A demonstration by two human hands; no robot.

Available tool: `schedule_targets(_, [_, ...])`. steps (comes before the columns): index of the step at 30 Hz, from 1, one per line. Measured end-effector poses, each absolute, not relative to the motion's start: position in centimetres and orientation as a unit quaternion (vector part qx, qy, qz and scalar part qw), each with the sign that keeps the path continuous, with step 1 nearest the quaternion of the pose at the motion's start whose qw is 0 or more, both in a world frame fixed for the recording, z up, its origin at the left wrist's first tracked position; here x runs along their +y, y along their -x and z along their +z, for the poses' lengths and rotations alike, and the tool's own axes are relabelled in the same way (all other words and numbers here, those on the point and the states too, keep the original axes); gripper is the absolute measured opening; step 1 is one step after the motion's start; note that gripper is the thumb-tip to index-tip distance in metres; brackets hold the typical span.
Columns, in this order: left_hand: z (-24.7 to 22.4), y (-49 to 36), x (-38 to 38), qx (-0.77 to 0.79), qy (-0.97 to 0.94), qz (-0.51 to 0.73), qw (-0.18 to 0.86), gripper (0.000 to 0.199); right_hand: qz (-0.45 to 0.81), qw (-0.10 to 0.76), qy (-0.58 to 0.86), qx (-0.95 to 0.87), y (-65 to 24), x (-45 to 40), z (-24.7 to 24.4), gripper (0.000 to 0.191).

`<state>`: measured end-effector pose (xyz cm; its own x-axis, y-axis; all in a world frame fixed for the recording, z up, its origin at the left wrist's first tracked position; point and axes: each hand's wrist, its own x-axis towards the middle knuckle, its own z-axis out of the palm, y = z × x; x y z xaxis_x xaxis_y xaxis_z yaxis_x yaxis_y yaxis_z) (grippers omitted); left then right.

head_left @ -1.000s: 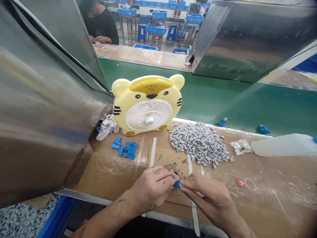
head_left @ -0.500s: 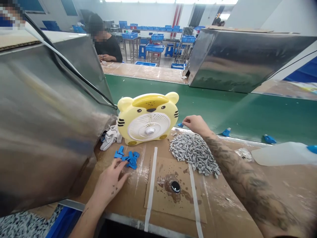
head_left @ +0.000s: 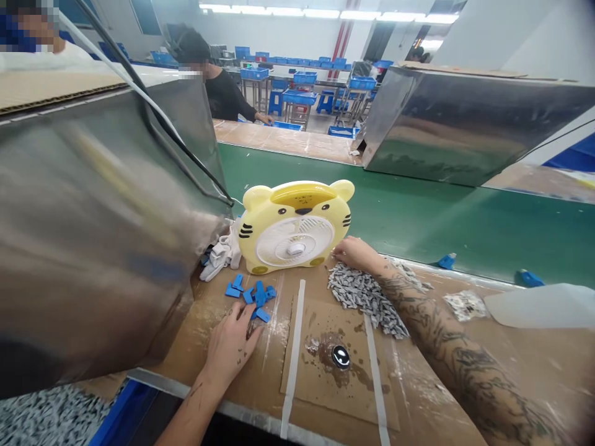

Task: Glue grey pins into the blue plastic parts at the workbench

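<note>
My left hand (head_left: 235,337) rests on the brown work surface with its fingers apart, the fingertips touching the near edge of a small heap of blue plastic pieces (head_left: 259,292). My right hand (head_left: 354,253) is at the far edge of a pile of small grey parts (head_left: 365,294), just right of the yellow animal-faced fan (head_left: 297,232). Its fingers are bent and partly hidden, so what they hold cannot be made out. A round black piece (head_left: 341,357) sits on a wet cardboard sheet (head_left: 316,396) taped down between my arms.
Beyond the fan runs a green belt (head_left: 409,214), with two blue pieces near its edge at right. A metal box stands left, another at the far right. A whitish jug (head_left: 539,305) lies at right. Across the belt sits a person in black (head_left: 225,93).
The view has shifted, moving the scene rightward. My right hand has come back from the belt edge to the grey pile; the blue piece by its fingers no longer shows. The person opposite has stretched out an arm.
</note>
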<state>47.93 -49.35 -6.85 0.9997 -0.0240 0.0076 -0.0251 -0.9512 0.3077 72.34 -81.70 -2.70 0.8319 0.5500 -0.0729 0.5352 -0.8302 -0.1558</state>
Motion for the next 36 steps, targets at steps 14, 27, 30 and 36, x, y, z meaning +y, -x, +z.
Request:
schedule_targets(14, [-6.5,-47.0,-51.1,-0.029,-0.806,-0.031,0.59,0.019,0.053,0.569,0.809,-0.138,-51.9,-85.1,-1.3,0.03])
schedule_targets(27, [-6.6,-46.0,-58.0,-0.024,-0.65,-0.129,0.748,0.038,0.009,0.3,0.902,-0.31,-47.5,-83.0,-0.1,0.021])
schedule_targets(30, [-6.0,-46.1,-58.1,-0.074,-0.741,-0.076,0.663,0.031,0.039,0.255,0.912,-0.318,-48.0,-82.8,-0.6,0.023])
schedule_targets(36, [-5.4,-46.8,-58.1,-0.134,-0.784,-0.006,0.606,0.024,0.093,0.251,0.911,-0.315,-48.6,-83.0,-0.5,0.023])
